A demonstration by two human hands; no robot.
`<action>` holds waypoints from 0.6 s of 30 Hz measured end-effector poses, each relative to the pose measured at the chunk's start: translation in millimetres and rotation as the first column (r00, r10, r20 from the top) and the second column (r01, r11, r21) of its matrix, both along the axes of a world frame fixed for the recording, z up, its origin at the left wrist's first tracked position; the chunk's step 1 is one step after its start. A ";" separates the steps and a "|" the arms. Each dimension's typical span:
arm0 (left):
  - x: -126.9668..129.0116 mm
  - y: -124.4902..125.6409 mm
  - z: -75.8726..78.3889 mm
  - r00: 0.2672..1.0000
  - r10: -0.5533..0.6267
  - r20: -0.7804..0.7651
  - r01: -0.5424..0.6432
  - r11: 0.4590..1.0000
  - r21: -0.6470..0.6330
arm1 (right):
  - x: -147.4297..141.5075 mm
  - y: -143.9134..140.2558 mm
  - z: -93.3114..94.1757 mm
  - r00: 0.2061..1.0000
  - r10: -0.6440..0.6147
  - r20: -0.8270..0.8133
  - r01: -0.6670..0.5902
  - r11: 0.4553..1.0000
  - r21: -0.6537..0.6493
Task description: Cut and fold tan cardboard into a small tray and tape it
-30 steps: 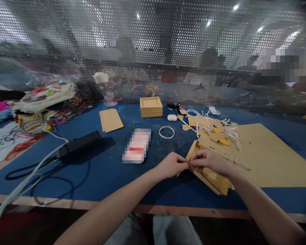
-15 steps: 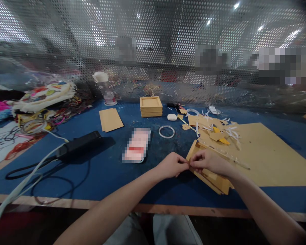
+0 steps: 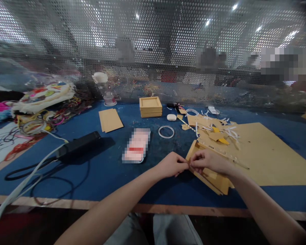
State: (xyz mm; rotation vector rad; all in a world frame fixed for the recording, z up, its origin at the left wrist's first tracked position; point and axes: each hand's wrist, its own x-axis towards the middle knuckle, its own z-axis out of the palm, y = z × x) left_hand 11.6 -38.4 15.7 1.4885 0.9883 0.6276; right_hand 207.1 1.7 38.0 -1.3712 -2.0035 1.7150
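My left hand [image 3: 171, 165] and my right hand [image 3: 209, 161] meet fingertip to fingertip over the near left corner of a small stack of tan cardboard pieces [image 3: 214, 180] on the blue table. Both pinch something very small at that corner; I cannot tell what it is. The stack rests partly on a large tan cardboard sheet [image 3: 270, 156]. Cardboard scraps and white strips [image 3: 216, 131] are strewn just beyond my right hand.
A white ring [image 3: 166, 131], a white oval case [image 3: 171, 117], a stack of square wooden frames [image 3: 150, 106], tan sheets [image 3: 110, 119], a black device with cables [image 3: 79, 145] and coloured wires and cloth [image 3: 40, 105] lie around. A perforated metal screen [image 3: 153, 51] closes the back.
Both hands stay pinched together at the corner of the cardboard stack; only a slight shift of the view and the stack shows.
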 end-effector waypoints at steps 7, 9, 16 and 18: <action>0.1 -1.2 2.0 1.000 0.001 -0.003 -0.001 1.000 -0.005 | 7.1 3.7 5.0 0.987 0.145 0.075 -0.139 0.988 -0.071; -0.4 -0.7 0.7 0.999 -0.020 0.035 0.021 1.000 -0.007 | 8.8 4.7 8.4 0.986 0.152 0.072 -0.146 0.985 -0.089; -2.3 0.3 -1.9 0.969 -0.094 0.229 0.113 0.991 -0.069 | 12.8 6.8 14.6 0.978 0.206 -0.021 -0.207 0.964 -0.166; -2.6 -0.3 -1.4 0.960 -0.103 0.261 0.125 0.990 -0.071 | 13.3 6.5 16.3 0.980 0.197 -0.030 -0.199 0.965 -0.168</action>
